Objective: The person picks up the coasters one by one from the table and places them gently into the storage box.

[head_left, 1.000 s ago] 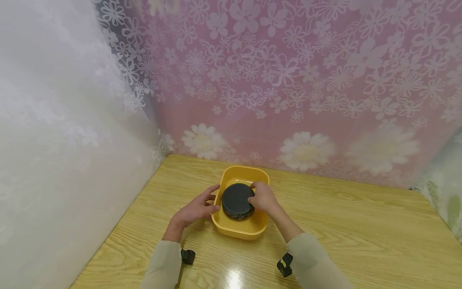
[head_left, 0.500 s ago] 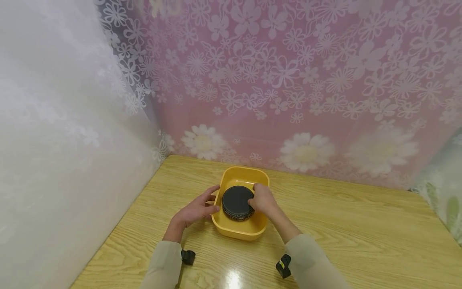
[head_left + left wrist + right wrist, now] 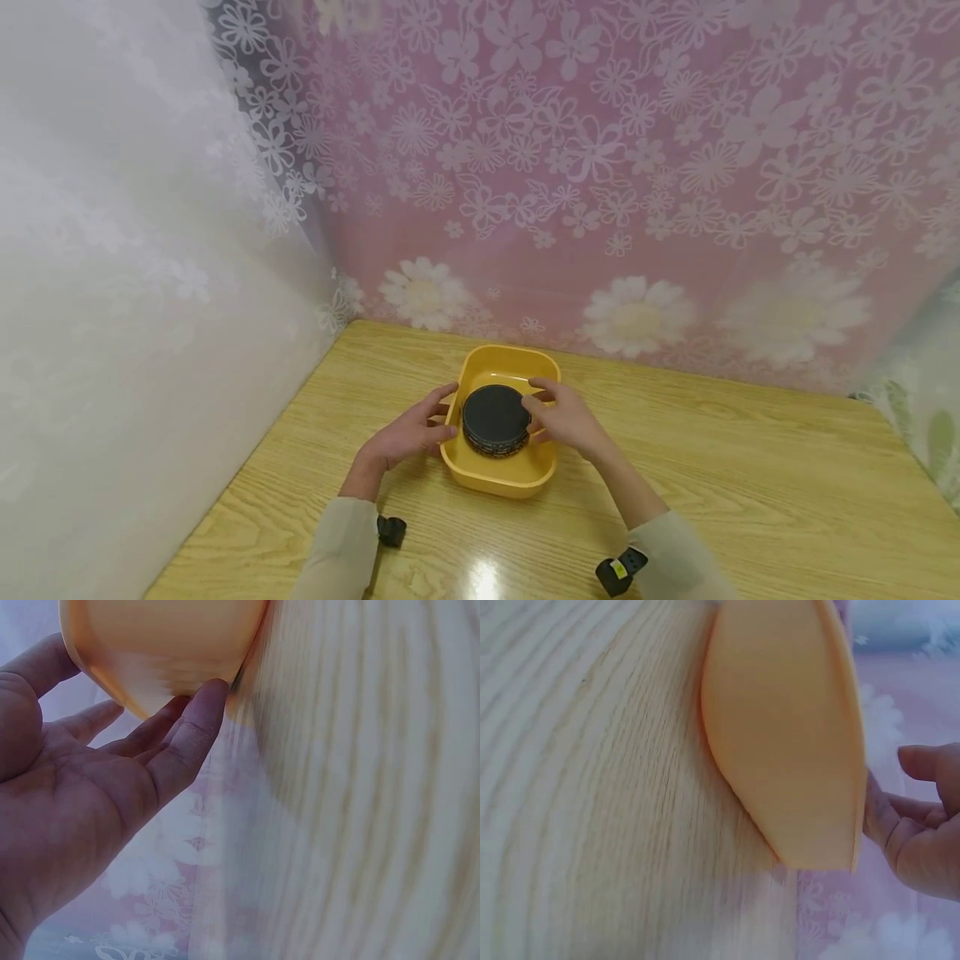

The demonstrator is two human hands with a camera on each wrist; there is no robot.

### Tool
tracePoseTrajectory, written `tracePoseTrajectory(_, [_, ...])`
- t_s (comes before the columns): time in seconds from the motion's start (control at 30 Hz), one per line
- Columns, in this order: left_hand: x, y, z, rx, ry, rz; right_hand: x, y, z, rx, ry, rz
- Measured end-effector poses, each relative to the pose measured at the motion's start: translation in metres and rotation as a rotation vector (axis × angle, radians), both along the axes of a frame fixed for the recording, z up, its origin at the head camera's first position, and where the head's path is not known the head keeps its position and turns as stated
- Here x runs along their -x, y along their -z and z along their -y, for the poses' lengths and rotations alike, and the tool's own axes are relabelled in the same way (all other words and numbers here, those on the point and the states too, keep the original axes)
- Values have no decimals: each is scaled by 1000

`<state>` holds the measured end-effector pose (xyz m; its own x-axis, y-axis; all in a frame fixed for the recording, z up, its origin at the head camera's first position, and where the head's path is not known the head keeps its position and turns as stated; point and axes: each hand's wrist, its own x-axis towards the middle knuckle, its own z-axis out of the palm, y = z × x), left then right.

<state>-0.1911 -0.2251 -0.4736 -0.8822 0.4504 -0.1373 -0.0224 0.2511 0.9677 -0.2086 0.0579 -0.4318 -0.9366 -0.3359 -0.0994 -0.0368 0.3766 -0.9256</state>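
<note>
A stack of round black coasters (image 3: 496, 415) with stitched-looking edges lies flat inside a yellow plastic tub (image 3: 498, 483). At the tub's left side my left hand (image 3: 405, 435) has its fingers spread, with thumb and fingertips touching the rim and outer wall. In the left wrist view those fingers (image 3: 191, 739) lie nearly straight along the wall. My right hand (image 3: 572, 417) is over the right rim, fingers apart and loosely bent, close to the stack's right edge with nothing seen between them. The right wrist view shows the tub wall (image 3: 787, 735) hiding some of its fingertips.
The tub stands on a light wood-grain table (image 3: 712, 483). A pink floral curtain (image 3: 540, 167) hangs along the back edge, and a pale curtain (image 3: 150, 317) borders the left. Black wrist cameras are strapped at both sleeves.
My right hand has let go of the coaster stack's right edge and drawn back slightly to the right, its fingers spreading. The left hand, tub and stack stay in place.
</note>
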Motion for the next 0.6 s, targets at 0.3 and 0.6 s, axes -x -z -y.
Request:
tracePoseTrajectory(0.3, [0,-4,1,68,-21,-31,-13,-4,-30,281,93,141])
tracePoseTrajectory(0.6, [-10,-29,-4,313,-116,-241,-26,-2,-67,192,164,55])
